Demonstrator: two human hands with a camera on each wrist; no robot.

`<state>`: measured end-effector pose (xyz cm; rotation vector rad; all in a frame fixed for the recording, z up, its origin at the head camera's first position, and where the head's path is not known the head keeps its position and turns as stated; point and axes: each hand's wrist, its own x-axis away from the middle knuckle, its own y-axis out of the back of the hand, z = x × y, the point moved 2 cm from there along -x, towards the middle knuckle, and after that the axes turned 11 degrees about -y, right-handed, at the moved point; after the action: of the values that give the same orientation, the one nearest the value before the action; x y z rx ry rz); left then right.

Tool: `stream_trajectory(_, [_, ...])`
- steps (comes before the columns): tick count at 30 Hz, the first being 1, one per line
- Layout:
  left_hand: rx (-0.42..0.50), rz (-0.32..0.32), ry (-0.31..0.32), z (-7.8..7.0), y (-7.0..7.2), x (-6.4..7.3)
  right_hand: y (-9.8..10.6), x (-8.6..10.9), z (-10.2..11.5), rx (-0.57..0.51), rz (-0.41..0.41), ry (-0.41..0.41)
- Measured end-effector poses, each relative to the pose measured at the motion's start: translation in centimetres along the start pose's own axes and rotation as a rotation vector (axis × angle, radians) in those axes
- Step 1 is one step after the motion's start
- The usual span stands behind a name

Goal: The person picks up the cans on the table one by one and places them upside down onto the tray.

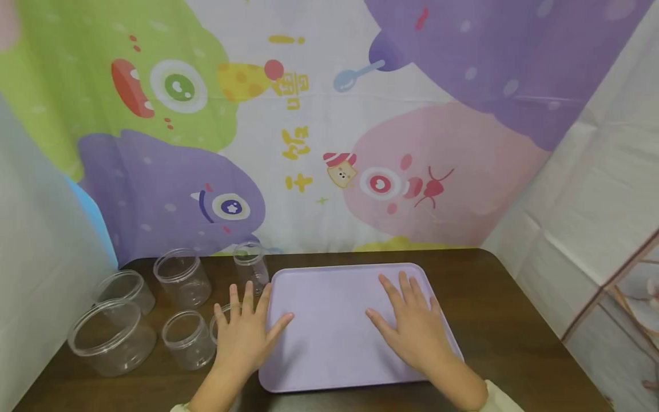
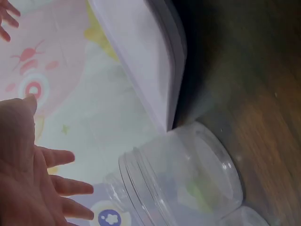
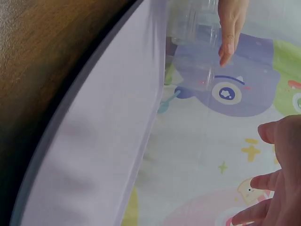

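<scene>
A light purple tray (image 1: 329, 332) lies flat on the dark wooden table. My left hand (image 1: 244, 337) hovers with fingers spread over the tray's left edge, partly covering a clear plastic jar (image 1: 213, 326) behind it. Above the right part of the tray is my right hand (image 1: 418, 332), its fingers spread too. Neither hand holds anything. In the left wrist view, the left hand (image 2: 28, 174) is apart from the clear jar (image 2: 183, 174) and the tray (image 2: 141, 56). The right wrist view has the right hand (image 3: 282, 183) raised off the tray (image 3: 103, 117).
Several clear, lidless jars stand left of the tray: a wide one (image 1: 113, 343), a small one (image 1: 189, 343), a taller one (image 1: 182, 280), another behind (image 1: 126, 289) and a narrow one (image 1: 252, 266). A cartoon-printed cloth (image 1: 309, 223) hangs behind the table (image 1: 494, 320).
</scene>
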<state>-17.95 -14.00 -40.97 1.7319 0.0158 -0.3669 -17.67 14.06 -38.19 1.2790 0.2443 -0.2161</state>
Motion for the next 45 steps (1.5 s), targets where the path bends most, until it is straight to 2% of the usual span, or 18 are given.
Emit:
stream_trajectory(6, [-0.021, 0.038, 0.0, 1.0, 0.2, 0.0, 0.3, -0.2, -0.4, -0.033, -0.019, 0.006])
stream_trajectory(14, [-0.041, 0.066, 0.007, 2.5, 0.4, 0.1, 0.8, -0.5, -0.5, -0.092, 0.019, -0.006])
stream_trajectory(21, [0.026, 0.093, 0.037, 3.5, 0.1, -0.1, 1.1, -0.6, -1.0, -0.151, 0.045, -0.023])
stream_trajectory(30, [0.074, 0.107, 0.067, 3.7, -0.1, -0.7, 1.3, -1.0, -2.2, -0.299, 0.083, -0.046])
stream_trajectory(39, [0.103, 0.141, 0.087, 3.7, -0.2, -1.1, 2.0, -1.2, -2.5, -0.328, 0.139, -0.111])
stream_trajectory(45, [0.113, 0.164, 0.083, 4.0, -0.2, -1.5, 2.2, -1.2, -2.6, -0.336, 0.137, -0.128])
